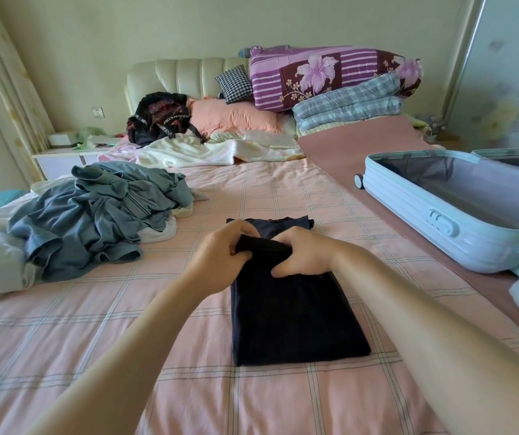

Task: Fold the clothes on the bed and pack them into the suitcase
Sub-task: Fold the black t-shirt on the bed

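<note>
A dark navy garment [295, 312] lies folded into a narrow strip at the centre of the bed [189, 387], on the pink checked sheet. The left hand [220, 255] and right hand [305, 255] both grip a raised fold at its middle, fingers curled into the cloth. A heap of unfolded grey-blue clothes [94, 215] lies well to the left. The open light-blue suitcase [440, 215] rests on the bed's right side, apart from the garment. Pillows and folded quilts [330, 76] stack at the headboard.
</note>
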Demonstrator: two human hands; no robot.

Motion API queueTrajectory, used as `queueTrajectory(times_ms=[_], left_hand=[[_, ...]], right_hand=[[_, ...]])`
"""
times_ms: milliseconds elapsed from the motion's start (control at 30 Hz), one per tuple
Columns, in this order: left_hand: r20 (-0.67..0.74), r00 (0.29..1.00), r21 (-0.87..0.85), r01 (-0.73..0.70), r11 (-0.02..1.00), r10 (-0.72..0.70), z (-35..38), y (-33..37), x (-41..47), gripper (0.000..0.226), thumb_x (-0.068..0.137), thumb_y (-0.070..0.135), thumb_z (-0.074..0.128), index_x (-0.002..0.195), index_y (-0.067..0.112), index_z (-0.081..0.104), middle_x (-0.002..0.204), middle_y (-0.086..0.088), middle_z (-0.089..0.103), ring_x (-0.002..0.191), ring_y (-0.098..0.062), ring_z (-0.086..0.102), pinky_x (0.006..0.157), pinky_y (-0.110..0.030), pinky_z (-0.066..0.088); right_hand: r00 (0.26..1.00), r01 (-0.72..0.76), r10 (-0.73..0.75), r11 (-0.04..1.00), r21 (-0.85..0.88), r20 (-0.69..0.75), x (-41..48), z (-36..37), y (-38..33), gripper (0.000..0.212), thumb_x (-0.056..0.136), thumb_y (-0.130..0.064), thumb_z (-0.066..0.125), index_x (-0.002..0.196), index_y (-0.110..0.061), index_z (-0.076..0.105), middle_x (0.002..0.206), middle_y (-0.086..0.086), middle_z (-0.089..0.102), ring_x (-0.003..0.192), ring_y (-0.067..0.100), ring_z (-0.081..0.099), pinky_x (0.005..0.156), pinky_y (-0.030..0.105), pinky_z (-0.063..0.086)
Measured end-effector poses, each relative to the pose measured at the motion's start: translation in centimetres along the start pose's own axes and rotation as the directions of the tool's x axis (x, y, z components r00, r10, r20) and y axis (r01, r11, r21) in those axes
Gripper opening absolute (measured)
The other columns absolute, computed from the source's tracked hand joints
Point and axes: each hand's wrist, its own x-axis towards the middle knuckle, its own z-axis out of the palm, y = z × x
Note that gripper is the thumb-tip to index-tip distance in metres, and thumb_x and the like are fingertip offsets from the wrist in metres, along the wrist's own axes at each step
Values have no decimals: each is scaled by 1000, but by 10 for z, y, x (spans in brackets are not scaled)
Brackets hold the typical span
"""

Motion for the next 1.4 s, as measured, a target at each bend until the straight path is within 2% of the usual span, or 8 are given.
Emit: queueTrajectory(times_ms=[133,300,533,700,867,1133,1333,1400], left_hand=[[-8,1000,-119,13,993,-14,0,6,-2,46,86,-13,59,98,31,54,79,-2,68,70,-25,62,65,-39,52],[-62,997,-140,36,990,-45,1,8,8,46,87,-11,58,104,31,51,86,-4,69,70,-19,63,60,-28,49],[-3,984,510,154,846,-177,25,-27,0,75,95,27,59,156,26,15,160,-2,19,144,-27,23,115,-42,27],[337,935,581,-111,806,-115,51,-18,-11,58,102,53,37,155,39,21,166,8,8,152,-15,3,123,-37,6],[422,867,658,-91,748,-265,52,-26,-24,68,100,63,26,157,39,-2,166,5,-5,153,-16,-7,124,-37,-1],[604,765,601,-255,758,-222,32,0,-57,117,76,78,59,157,30,-9,162,14,-18,150,-11,-18,119,-31,-6],[534,820,580,-177,795,-207,26,15,-66,55,99,31,41,154,28,33,159,10,29,146,-13,29,118,-28,21],[488,832,494,-14,869,-264,19,25,-64,31,97,27,41,117,22,64,111,5,68,95,-17,63,83,-30,47]], right_hand=[[986,-166,167,983,-82,6,-11,-14,15,22,73,-56,74,67,-36,70,73,-14,70,88,16,66,88,36,49],[983,-172,178,979,111,-47,-16,-29,27,20,80,-46,79,84,-27,72,88,-5,75,86,17,72,86,39,57],[872,-274,-87,730,-626,-482,-2,1,55,46,90,-36,65,134,-31,51,130,-8,54,125,20,46,113,46,20],[959,-104,-13,913,-395,-283,-8,19,62,56,96,-36,59,149,-28,44,158,-2,37,147,21,30,120,38,21],[937,-307,350,789,-533,-21,-30,37,77,65,101,-65,24,159,-42,4,169,-4,-1,155,16,-4,124,50,3],[987,-58,121,882,-467,105,-73,40,44,89,92,-53,61,161,-34,8,168,-4,-7,154,10,-10,126,37,1],[993,-62,110,794,-604,43,-99,49,46,75,94,-27,55,159,-35,20,168,-8,10,153,13,15,122,28,17],[996,-93,78,839,-536,-50,-101,43,40,48,94,-24,52,141,-36,53,150,-9,51,137,14,46,107,28,38]])
